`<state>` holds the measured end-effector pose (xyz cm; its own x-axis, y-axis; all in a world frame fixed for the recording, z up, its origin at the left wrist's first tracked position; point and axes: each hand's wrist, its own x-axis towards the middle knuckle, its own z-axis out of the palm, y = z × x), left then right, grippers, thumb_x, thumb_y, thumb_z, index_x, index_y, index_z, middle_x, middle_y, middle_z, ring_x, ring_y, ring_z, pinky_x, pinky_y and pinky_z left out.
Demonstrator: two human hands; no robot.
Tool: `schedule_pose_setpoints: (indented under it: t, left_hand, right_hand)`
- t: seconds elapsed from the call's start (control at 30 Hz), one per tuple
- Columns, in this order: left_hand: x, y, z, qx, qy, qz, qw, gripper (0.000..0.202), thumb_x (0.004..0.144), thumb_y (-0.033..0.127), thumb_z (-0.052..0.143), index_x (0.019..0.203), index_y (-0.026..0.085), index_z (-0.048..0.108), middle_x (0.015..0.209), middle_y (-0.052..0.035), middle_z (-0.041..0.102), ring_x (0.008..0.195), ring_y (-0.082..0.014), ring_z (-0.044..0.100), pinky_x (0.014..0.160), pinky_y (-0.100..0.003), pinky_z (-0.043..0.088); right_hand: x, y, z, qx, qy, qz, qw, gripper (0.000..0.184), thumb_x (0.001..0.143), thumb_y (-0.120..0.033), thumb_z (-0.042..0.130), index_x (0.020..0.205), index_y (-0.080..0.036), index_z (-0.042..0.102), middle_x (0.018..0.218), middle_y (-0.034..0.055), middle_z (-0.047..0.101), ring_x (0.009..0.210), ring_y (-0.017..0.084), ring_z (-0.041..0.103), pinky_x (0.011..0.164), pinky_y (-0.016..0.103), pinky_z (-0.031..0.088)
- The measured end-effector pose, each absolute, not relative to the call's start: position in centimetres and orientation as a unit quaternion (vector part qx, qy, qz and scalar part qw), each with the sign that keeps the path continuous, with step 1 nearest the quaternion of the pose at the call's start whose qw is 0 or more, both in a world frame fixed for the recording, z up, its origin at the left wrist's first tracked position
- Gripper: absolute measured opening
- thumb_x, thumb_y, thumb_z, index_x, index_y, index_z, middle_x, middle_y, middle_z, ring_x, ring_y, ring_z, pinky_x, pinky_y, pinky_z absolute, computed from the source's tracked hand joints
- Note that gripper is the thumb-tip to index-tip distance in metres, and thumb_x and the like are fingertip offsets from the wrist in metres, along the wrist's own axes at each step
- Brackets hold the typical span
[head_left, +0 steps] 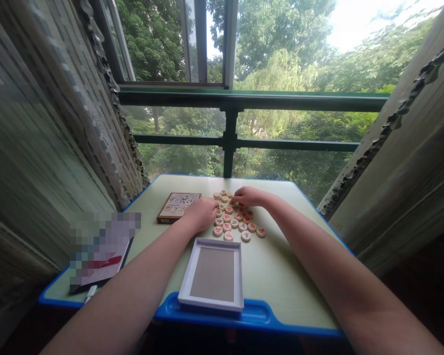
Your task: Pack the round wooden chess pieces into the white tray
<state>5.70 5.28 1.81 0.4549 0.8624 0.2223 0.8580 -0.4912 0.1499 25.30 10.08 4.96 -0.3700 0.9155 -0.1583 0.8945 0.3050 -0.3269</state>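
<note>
Reaching forward, the left hand (203, 213) curls its fingers at the left side of the pieces (227, 227); whether it grips any, I cannot tell. Just right of it, the right hand (248, 195) bends over the far pieces, fingers drawn narrow, their hold also hidden. The 2 hands flank the pieces, probably so that neither crosses the other. Most pieces lie flat, between the hands and nearer than them, many with characters up, which likely makes them easy to read. Left of the left hand sits the printed box (173, 206), apparently kept aside. Nearer than both hands, the open tray (212, 273) lies on the table (288, 276), its near end over the trough (261, 315), perhaps for reach from either side.
</note>
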Motion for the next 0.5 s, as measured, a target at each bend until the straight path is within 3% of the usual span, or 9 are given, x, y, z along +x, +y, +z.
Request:
schedule_pose_setpoints:
  t: [0.23,0.5]
  left_hand:
    - [5.9,5.0,1.9,0.853,0.503,0.135,0.000,0.028,0.083,0.020,0.041,0.093,0.020,0.067,0.099,-0.0075,0.068,0.094,-0.0211,0.061,0.082,-0.030,0.046]
    - [5.7,5.1,1.9,0.850,0.507,0.140,0.008,0.030,0.081,0.017,0.041,0.095,0.022,0.067,0.099,-0.0053,0.068,0.094,-0.0201,0.061,0.080,-0.029,0.046]
  right_hand:
    - [25.0,10.3,4.6,-0.560,-0.811,0.156,0.064,0.026,0.081,-0.038,0.054,0.087,-0.017,0.069,0.069,0.0023,0.068,0.058,0.011,0.056,0.058,0.021,0.038]
    - [23.9,9.9,3.9,-0.542,-0.828,0.094,0.112,0.032,0.079,-0.040,0.058,0.104,-0.024,0.068,0.081,0.0024,0.068,0.064,0.012,0.056,0.059,0.021,0.037]
